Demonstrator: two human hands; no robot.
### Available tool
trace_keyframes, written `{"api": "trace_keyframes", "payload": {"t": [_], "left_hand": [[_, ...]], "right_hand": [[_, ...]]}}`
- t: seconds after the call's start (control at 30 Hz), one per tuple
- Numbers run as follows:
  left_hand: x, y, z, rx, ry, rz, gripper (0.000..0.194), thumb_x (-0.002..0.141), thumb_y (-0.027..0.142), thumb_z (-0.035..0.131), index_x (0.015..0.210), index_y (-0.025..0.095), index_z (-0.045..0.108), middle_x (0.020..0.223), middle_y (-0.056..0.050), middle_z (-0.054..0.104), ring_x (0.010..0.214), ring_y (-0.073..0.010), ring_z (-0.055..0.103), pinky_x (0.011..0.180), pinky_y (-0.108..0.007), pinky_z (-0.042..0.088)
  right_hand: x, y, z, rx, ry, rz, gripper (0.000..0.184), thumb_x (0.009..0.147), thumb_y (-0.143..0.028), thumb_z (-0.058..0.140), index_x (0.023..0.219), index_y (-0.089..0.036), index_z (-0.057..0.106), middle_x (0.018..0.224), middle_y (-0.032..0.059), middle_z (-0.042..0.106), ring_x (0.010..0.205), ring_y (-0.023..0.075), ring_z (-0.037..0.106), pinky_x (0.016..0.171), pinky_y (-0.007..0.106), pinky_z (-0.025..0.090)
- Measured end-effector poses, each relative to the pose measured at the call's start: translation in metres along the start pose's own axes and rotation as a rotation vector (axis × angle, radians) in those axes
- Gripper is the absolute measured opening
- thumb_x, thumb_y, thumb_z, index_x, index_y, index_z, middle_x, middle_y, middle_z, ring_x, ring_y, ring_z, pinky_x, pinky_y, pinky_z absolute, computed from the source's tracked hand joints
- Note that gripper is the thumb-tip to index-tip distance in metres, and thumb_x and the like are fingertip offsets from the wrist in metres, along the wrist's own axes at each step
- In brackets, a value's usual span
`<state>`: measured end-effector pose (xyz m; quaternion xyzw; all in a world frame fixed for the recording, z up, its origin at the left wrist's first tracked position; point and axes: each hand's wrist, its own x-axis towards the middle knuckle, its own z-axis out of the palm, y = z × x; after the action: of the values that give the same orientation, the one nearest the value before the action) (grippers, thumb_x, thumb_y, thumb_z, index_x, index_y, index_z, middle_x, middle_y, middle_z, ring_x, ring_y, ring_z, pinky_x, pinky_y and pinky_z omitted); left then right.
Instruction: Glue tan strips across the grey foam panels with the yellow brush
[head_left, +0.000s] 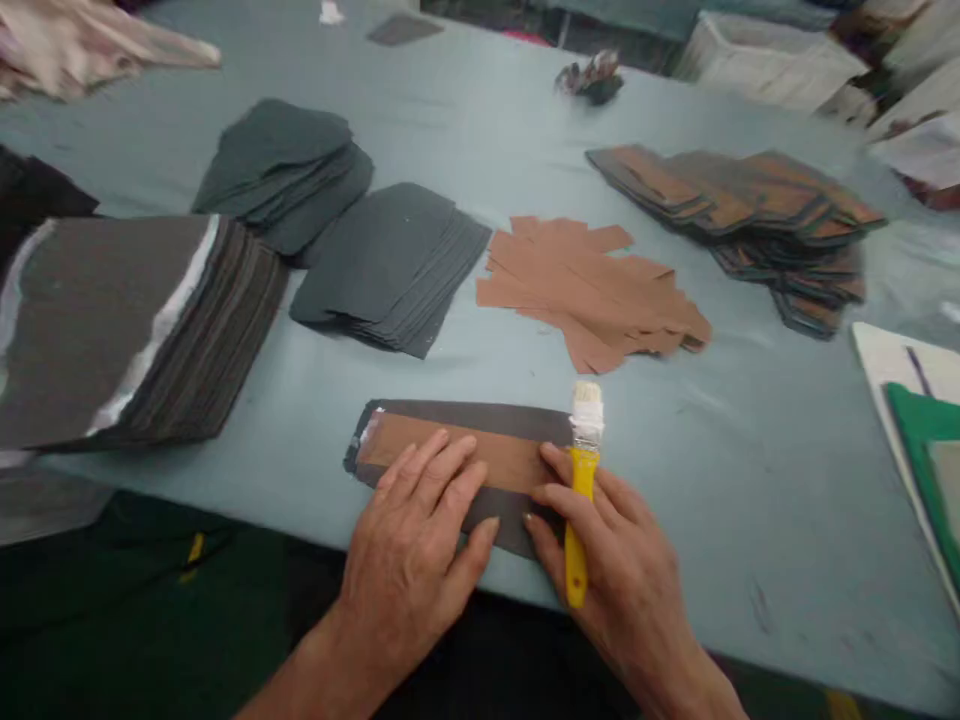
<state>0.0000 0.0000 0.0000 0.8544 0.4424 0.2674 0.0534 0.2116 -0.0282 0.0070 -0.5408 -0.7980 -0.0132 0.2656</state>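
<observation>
My left hand (409, 540) lies flat on a tan strip (450, 455), pressing it onto a dark grey shaped piece of sheet material (510, 420) at the table's near edge. My right hand (619, 570) grips a yellow-handled paintbrush (581, 500), its pale bristles (588, 412) coated white and pointing away from me. The fingers of that hand rest against the right end of the dark piece. A smear of white paste (369, 428) shows at the strip's far left end.
On the pale blue table (750, 480) lie stacks of dark pieces (390, 270), a tall pasted stack (127, 335), loose tan strips (592, 290) and dark pieces with tan backing (742, 220). A white bin (765, 60) stands beyond the table, and papers (915, 430) lie at right.
</observation>
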Motion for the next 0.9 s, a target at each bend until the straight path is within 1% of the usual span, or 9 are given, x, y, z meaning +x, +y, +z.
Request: {"api": "trace_keyframes", "payload": {"t": [0.3, 0.5, 0.63, 0.9], "left_hand": [[0.0030, 0.0031, 0.0002, -0.006, -0.001, -0.032, 0.029, 0.104, 0.024, 0.054, 0.130, 0.014, 0.063, 0.144, -0.011, 0.067, 0.141, -0.0304, 0.054, 0.120, -0.046, 0.036], [0.0025, 0.0023, 0.0001, -0.025, -0.005, -0.035, 0.030, 0.103, 0.025, 0.056, 0.130, 0.014, 0.062, 0.145, -0.012, 0.066, 0.141, -0.0312, 0.054, 0.118, -0.047, 0.038], [0.0023, 0.0024, 0.0007, -0.008, 0.010, -0.029, 0.030, 0.103, 0.026, 0.057, 0.130, 0.014, 0.062, 0.144, -0.012, 0.067, 0.140, -0.0317, 0.055, 0.118, -0.047, 0.038], [0.0024, 0.0029, -0.0002, 0.002, -0.001, -0.030, 0.031, 0.103, 0.027, 0.058, 0.130, 0.014, 0.063, 0.145, -0.012, 0.066, 0.141, -0.0326, 0.054, 0.118, -0.047, 0.038]], "right_hand": [[-0.0059, 0.0019, -0.0032, -0.035, 0.021, 0.033, 0.006, 0.101, -0.018, 0.065, 0.108, -0.018, 0.064, 0.137, 0.0147, 0.072, 0.116, 0.0285, 0.069, 0.098, 0.043, 0.055], [-0.0093, 0.0041, -0.0037, -0.021, 0.034, 0.052, 0.009, 0.100, -0.018, 0.067, 0.109, -0.018, 0.064, 0.137, 0.0149, 0.072, 0.112, 0.0278, 0.070, 0.098, 0.042, 0.055], [-0.0103, 0.0043, -0.0034, -0.017, 0.033, 0.058, 0.010, 0.100, -0.019, 0.067, 0.109, -0.019, 0.064, 0.137, 0.0139, 0.072, 0.113, 0.0276, 0.070, 0.099, 0.042, 0.055], [-0.0104, 0.0039, -0.0030, -0.007, 0.041, 0.070, 0.010, 0.100, -0.020, 0.068, 0.109, -0.020, 0.063, 0.136, 0.0136, 0.073, 0.114, 0.0278, 0.071, 0.099, 0.043, 0.054]]}}
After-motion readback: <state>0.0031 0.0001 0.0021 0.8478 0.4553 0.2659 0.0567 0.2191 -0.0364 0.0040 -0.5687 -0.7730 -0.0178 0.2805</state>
